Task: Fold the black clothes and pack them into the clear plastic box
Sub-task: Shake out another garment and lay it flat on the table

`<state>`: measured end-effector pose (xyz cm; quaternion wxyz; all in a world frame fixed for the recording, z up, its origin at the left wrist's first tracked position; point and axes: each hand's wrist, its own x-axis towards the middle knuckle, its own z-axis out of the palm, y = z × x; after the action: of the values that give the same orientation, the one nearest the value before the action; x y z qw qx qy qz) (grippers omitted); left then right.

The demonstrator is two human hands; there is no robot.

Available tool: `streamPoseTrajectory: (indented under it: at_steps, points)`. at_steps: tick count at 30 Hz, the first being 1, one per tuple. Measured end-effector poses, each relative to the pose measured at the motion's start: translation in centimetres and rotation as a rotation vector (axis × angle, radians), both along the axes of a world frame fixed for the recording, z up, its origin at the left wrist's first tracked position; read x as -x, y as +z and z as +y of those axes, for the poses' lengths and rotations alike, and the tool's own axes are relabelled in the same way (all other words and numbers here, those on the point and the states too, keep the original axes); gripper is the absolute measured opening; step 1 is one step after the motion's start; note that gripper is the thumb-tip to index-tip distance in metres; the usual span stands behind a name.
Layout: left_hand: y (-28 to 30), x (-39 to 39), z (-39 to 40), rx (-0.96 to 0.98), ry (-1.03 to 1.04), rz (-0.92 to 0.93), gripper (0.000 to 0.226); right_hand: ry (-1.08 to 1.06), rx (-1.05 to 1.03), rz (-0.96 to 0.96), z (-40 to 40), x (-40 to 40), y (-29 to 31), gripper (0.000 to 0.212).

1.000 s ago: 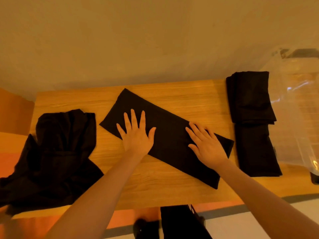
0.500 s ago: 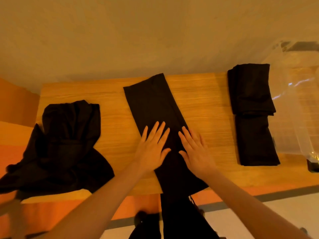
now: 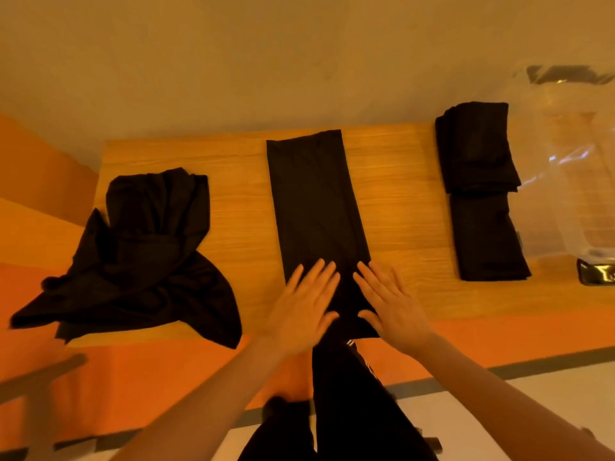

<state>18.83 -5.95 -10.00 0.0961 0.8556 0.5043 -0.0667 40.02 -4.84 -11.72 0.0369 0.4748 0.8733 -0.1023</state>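
A long black garment strip lies lengthwise down the middle of the wooden table, its near end at the front edge. My left hand and my right hand lie flat with straight fingers on that near end, side by side. Two folded black garments sit in a row at the right. A crumpled black pile lies at the left, hanging over the table's edge. The clear plastic box stands at the far right.
A pale wall runs just behind the table. A small dark shiny object lies by the box's near corner. Orange floor and a grey stripe show below the front edge, with my black trouser legs there.
The black strip has turned from a slant to lie straight front to back, and its near end has come to the table's front edge. Both hands slid together toward me.
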Motion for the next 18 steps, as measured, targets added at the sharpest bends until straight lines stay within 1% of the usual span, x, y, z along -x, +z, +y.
streamPoseTrajectory:
  at_steps: [2,4,6,8,9,11,13,16,18]
  points:
    - [-0.8,-0.6,-2.5,0.039,-0.06,0.008,0.065,0.15,0.0,-0.044,-0.8,-1.0,0.0,0.063]
    - [-1.8,0.1,-3.8,0.022,-0.075,0.036,0.071,0.215,-0.009,-0.084,-1.2,-1.9,-0.3,0.07]
    - [-2.0,1.0,-4.0,0.032,-0.06,0.066,0.088,0.233,-0.003,-0.119,-1.4,-2.5,-0.6,0.086]
    - [-2.0,1.9,-3.8,-0.026,-0.138,0.13,0.087,0.244,-0.011,-0.163,-1.4,-2.6,-1.0,0.107]
    - [-2.3,2.4,-3.6,-0.027,-0.169,0.167,0.085,0.244,-0.041,-0.178,-1.4,-2.5,-1.1,0.111]
    - [-2.2,3.2,-3.1,-0.094,-0.254,0.148,0.087,0.245,-0.112,-0.175,-1.3,-2.3,-1.2,0.105]
    - [-1.9,3.6,-2.9,-0.099,-0.286,0.145,0.087,0.263,-0.134,-0.147,-1.4,-2.0,-1.1,0.096]
    - [-1.9,4.2,-3.0,-0.181,-0.356,0.055,0.059,0.311,-0.096,-0.127,-1.8,-1.8,-0.4,0.092]
    - [-1.1,4.0,-3.2,-0.219,-0.348,-0.034,0.04,0.317,-0.106,-0.072,-1.9,-1.7,0.0,0.081]
